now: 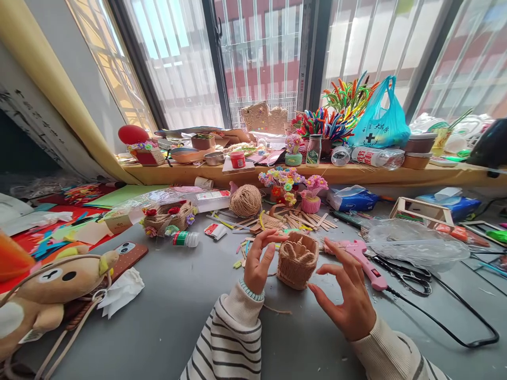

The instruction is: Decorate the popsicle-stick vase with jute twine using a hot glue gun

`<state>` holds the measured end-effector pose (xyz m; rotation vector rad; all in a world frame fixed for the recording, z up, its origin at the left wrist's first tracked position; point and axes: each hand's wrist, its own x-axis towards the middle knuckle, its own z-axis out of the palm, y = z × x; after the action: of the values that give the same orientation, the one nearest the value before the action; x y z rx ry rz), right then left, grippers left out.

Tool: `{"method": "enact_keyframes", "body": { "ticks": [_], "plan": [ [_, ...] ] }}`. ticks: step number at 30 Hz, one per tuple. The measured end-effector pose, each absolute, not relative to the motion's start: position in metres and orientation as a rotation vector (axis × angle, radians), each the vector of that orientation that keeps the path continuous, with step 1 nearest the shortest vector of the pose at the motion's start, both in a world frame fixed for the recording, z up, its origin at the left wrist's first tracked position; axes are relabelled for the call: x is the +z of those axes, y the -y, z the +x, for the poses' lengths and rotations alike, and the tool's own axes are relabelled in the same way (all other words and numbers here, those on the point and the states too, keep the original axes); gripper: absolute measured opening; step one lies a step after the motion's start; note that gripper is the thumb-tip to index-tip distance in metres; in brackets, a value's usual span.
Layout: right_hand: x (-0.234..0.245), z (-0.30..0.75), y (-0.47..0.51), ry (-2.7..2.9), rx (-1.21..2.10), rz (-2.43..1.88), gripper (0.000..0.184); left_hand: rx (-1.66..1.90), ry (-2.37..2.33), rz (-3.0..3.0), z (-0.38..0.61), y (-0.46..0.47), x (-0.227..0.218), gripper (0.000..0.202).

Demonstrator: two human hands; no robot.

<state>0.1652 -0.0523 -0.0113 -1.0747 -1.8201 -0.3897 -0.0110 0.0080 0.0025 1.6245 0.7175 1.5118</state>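
Observation:
A small twine-wrapped pot stands upright on the grey table, with looped twine petals on its front below the rim. My left hand is at its left side, fingers bent and apart; its fingertips are close to the rim, and I cannot tell if they touch. On the other side, my right hand is spread wide with nothing in it, its fingers a little apart from the pot. A pink hot glue gun lies just behind my right hand. A loose bit of twine rests beside my left wrist.
Behind the pot are a twine ball, wooden craft sticks and a pink flower pot. Black scissors and the glue gun's cord lie right. A plush bear, a phone and a plastic bottle are left.

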Motion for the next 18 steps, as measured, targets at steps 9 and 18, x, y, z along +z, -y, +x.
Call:
{"method": "enact_keyframes", "body": {
  "ticks": [9,18],
  "plan": [
    [-0.014,0.157,0.038,1.714,-0.376,-1.229,0.038,1.507,-0.798,1.514,-0.011,-0.014,0.003,0.027],
    [-0.012,0.157,0.035,1.730,-0.456,-1.237,0.038,1.182,-1.167,2.009,-0.039,-0.009,0.004,0.019]
  ]
}}
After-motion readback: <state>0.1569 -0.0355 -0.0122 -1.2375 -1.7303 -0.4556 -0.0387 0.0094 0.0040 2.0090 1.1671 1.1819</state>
